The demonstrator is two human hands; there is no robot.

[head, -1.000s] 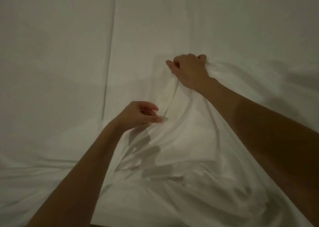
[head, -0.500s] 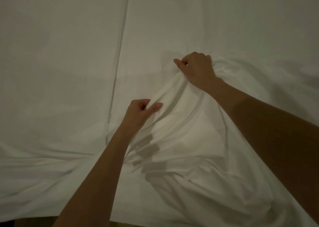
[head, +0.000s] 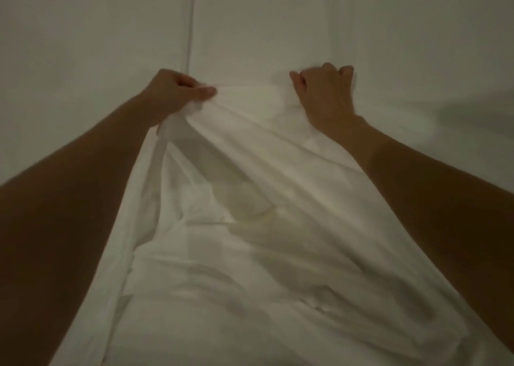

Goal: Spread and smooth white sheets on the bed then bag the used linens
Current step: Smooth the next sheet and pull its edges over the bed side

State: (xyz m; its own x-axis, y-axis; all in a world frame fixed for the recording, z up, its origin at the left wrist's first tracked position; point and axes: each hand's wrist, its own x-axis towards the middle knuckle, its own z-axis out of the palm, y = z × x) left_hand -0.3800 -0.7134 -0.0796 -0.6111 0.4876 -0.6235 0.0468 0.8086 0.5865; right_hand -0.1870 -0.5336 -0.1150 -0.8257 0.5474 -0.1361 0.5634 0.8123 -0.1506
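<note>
A white top sheet (head: 250,193) lies bunched in long folds down the middle of the bed, stretched between my two arms. My left hand (head: 175,93) grips its far edge at the left, thumb pinched over the cloth. My right hand (head: 325,93) holds the same edge further right, fingers curled into the fabric. Under it lies a flat white base sheet (head: 97,45) covering the bed.
A straight seam or fold line (head: 190,23) runs away from me across the flat sheet, just beyond my left hand. Flat white bedding fills the left, far and right sides. A dark shadow (head: 478,109) falls on the sheet at the right.
My left hand has taken hold of the sheet edge and moved up and away from me. Both hands now sit level, further apart, and the sheet is pulled taut between them.
</note>
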